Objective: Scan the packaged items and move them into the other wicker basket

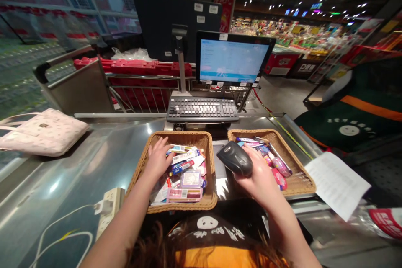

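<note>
My left hand [158,157] reaches into the left wicker basket [205,138], fingers spread over the small packaged items [187,171] piled inside; it touches a blue and white packet at the top. My right hand [256,176] is closed around a black handheld barcode scanner [235,158], held between the two baskets with its head pointing left. The right wicker basket [301,180] holds several more small packets, pink and blue ones among them.
A keyboard [202,109] and a lit till screen [231,60] stand behind the baskets on the steel counter [78,167]. A pale handbag [44,132] lies at the left, a power strip [108,209] with a white cable near me, and a printed sheet [337,184] at the right.
</note>
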{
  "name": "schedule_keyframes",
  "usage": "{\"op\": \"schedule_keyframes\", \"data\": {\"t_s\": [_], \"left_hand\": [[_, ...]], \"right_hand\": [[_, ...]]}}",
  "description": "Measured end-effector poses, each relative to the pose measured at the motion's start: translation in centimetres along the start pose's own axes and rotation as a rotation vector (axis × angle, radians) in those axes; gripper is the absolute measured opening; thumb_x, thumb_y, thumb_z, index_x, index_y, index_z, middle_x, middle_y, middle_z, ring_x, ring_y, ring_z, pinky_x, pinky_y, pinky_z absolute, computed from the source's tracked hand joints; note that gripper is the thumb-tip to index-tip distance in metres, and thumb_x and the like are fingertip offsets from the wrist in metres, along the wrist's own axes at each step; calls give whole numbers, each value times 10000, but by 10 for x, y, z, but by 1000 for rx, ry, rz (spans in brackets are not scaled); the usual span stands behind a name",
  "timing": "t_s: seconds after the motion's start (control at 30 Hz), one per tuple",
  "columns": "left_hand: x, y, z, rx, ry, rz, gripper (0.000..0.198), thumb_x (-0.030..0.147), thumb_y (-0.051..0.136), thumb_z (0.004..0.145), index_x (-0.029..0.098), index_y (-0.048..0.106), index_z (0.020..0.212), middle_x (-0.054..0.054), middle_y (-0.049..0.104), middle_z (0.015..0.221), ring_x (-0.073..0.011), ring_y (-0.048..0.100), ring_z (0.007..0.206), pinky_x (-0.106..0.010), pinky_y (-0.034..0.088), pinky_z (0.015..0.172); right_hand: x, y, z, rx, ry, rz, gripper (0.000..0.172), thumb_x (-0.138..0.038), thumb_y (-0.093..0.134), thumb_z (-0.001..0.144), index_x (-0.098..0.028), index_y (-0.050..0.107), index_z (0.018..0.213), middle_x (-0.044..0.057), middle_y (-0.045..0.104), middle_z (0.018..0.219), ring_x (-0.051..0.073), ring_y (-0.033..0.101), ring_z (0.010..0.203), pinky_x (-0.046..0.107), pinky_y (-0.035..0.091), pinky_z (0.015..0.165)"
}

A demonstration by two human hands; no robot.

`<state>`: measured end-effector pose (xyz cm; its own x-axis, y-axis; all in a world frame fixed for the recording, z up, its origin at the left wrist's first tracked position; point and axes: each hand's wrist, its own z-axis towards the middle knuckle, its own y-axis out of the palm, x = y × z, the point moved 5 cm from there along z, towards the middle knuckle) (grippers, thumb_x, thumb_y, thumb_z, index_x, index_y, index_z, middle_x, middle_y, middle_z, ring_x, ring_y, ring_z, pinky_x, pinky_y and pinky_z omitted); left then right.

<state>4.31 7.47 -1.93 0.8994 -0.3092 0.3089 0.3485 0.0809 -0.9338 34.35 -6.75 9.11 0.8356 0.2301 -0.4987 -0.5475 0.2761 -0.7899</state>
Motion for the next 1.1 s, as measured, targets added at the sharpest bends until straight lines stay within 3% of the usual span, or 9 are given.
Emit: {"op": "schedule_keyframes", "data": {"t_s": [0.2, 0.3, 0.4, 0.57, 0.73, 0.93, 1.1], "left_hand": [[45, -5, 14, 29, 157, -83, 314, 346, 474, 930, 210, 689, 1112, -123, 471, 1508, -345, 347, 1447, -682, 247, 1137], [85, -4, 27, 1, 257, -142, 299, 364, 486, 932, 219, 697, 1088, -114, 484, 1499, -336, 340, 1451, -663, 239, 1149], [138, 4, 40, -75, 392, -204, 259, 346, 522, 919, 229, 705, 1060, -96, 496, 1491, -323, 315, 1464, -629, 228, 1171], [241, 32, 38, -270, 683, -249, 222, 330, 591, 897, 255, 704, 1073, -73, 482, 1504, -328, 287, 1474, -677, 141, 1174], [322, 85, 13, -454, 992, -113, 253, 373, 716, 803, 205, 741, 990, -137, 510, 1467, -390, 315, 1444, -683, 143, 1169], [356, 150, -5, -635, 1012, 127, 438, 413, 826, 664, 142, 752, 1000, -217, 497, 1461, -419, 330, 1430, -659, 97, 1188], [362, 160, -5, -591, 1027, 78, 163, 234, 720, 757, 143, 763, 885, -186, 630, 1317, -376, 383, 1411, -630, 70, 1206]], "right_hand": [[42, -37, -20, 133, 100, -105, 439, -256, 608, 754, -173, 607, 1185, 159, 634, 1281, 373, 512, 1311, 591, 405, 1091], [64, -55, -32, 205, 187, -146, 499, -305, 610, 769, -153, 574, 1243, 178, 621, 1311, 385, 505, 1324, 609, 398, 1085], [80, -69, -42, 245, 242, -161, 533, -321, 611, 780, -154, 553, 1283, 181, 603, 1344, 383, 500, 1333, 622, 366, 1104], [100, -85, -54, 282, 311, -136, 570, -318, 658, 757, -191, 550, 1301, 154, 602, 1348, 353, 473, 1362, 573, 379, 1116], [115, -100, -65, 311, 332, -138, 558, -360, 639, 787, -170, 541, 1303, 171, 590, 1352, 351, 468, 1363, 585, 368, 1121], [135, -110, -75, 312, 355, -156, 580, -363, 635, 796, -143, 526, 1322, 186, 582, 1353, 357, 461, 1367, 582, 367, 1128], [147, -114, -76, 332, 376, -137, 568, -378, 646, 796, -163, 539, 1311, 177, 603, 1330, 360, 457, 1373, 591, 359, 1132]]}}
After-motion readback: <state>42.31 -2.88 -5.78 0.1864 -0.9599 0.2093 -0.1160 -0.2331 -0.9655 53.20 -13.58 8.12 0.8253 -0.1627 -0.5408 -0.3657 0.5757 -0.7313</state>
